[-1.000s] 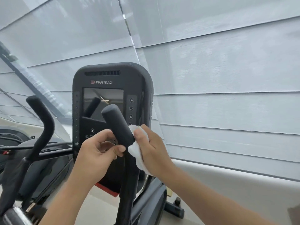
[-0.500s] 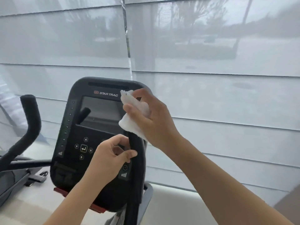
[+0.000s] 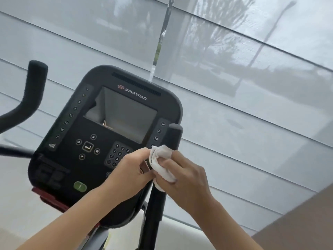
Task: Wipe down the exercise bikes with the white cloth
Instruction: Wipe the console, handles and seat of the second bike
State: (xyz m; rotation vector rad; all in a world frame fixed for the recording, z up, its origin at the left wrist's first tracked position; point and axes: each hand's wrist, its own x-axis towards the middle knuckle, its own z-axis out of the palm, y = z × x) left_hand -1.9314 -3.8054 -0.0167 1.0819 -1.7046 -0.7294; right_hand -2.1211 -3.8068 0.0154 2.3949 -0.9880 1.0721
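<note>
A black exercise machine with a Star Trac console (image 3: pixel 108 134) fills the centre. Its right handle bar (image 3: pixel 173 136) rises upright in front of the console's right edge. My right hand (image 3: pixel 185 177) holds the crumpled white cloth (image 3: pixel 162 163) pressed around this bar, a little below its rounded top. My left hand (image 3: pixel 129 174) is closed on the same bar from the left, touching the cloth. The bar's lower part (image 3: pixel 153 210) runs down below both hands. The left handle bar (image 3: pixel 34 87) curves up at the far left.
Grey translucent roller blinds (image 3: pixel 234 105) cover the windows behind the machine, with trees and a street faintly visible through them. A pale sill or ledge (image 3: pixel 180 233) runs below. A brown surface (image 3: pixel 306 222) fills the lower right corner.
My right hand slid the cloth from the top of the right handle bar down to just below its tip. The left hand stayed gripping the bar. My view tilted and shifted.
</note>
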